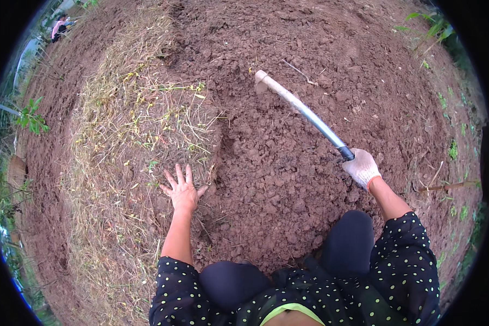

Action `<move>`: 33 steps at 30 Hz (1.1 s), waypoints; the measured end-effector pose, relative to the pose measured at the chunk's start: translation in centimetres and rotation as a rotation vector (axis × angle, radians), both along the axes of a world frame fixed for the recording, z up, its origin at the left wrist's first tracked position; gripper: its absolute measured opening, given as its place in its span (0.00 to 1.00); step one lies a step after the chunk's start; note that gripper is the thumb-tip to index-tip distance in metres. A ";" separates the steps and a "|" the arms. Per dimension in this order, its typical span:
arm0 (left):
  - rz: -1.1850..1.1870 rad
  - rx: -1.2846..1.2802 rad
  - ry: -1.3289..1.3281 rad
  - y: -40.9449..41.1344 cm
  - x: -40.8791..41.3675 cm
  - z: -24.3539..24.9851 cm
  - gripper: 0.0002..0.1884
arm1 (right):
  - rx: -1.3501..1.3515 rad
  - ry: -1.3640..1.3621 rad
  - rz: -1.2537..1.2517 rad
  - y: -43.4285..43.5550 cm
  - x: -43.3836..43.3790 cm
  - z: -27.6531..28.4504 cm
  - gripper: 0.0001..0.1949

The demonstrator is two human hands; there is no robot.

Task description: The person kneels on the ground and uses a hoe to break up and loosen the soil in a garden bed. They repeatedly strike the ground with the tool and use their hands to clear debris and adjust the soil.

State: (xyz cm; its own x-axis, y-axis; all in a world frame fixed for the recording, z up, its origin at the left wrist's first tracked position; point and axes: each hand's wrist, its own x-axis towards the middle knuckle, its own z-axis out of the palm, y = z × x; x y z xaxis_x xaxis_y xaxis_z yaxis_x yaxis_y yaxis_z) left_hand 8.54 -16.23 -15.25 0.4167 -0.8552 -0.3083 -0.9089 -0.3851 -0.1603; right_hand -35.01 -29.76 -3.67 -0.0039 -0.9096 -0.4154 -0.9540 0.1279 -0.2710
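My left hand (pixel 183 190), ungloved and soil-marked, is spread with its fingers apart over a strip of dry straw and cut weeds (pixel 146 118); whether it touches the ground I cannot tell. In a white knit glove with an orange cuff, my right hand (pixel 362 167) grips the dark end of a hand hoe's metal handle (pixel 316 122). The handle slants away to the upper left, and its soil-coated head (pixel 262 81) is by the loose, turned brown soil (pixel 269 171). Part of the hoe head is hidden by its angle.
A thin dry twig (pixel 299 72) lies beyond the hoe. Another person (pixel 60 27) is low to the ground at the far upper left. Green leafy plants stand at the left (pixel 32 117) and upper right (pixel 434 28). A stick (pixel 448 186) lies to my right. My bent knees (pixel 348 244) are close below.
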 end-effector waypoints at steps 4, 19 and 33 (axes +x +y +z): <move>-0.003 0.070 -0.018 -0.4 -0.5 0.3 0.49 | -0.291 -0.202 -0.107 -1.9 0.4 2.9 0.11; 0.011 0.005 -0.003 -0.1 0.4 -0.3 0.50 | 0.514 -0.803 -0.302 1.8 19.4 -12.0 0.05; 0.007 0.084 -0.017 -0.7 -0.3 -0.3 0.50 | 0.006 -0.273 -0.088 5.9 1.0 3.2 0.11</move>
State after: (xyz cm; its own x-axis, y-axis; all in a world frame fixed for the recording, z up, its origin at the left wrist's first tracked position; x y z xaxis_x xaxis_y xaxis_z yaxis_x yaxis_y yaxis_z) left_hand 8.22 -16.97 -15.56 0.4287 -0.8235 -0.3715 -0.9029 -0.3763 -0.2078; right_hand -33.99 -23.86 -0.45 0.0304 -0.9081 -0.4177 -0.8311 0.2092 -0.5152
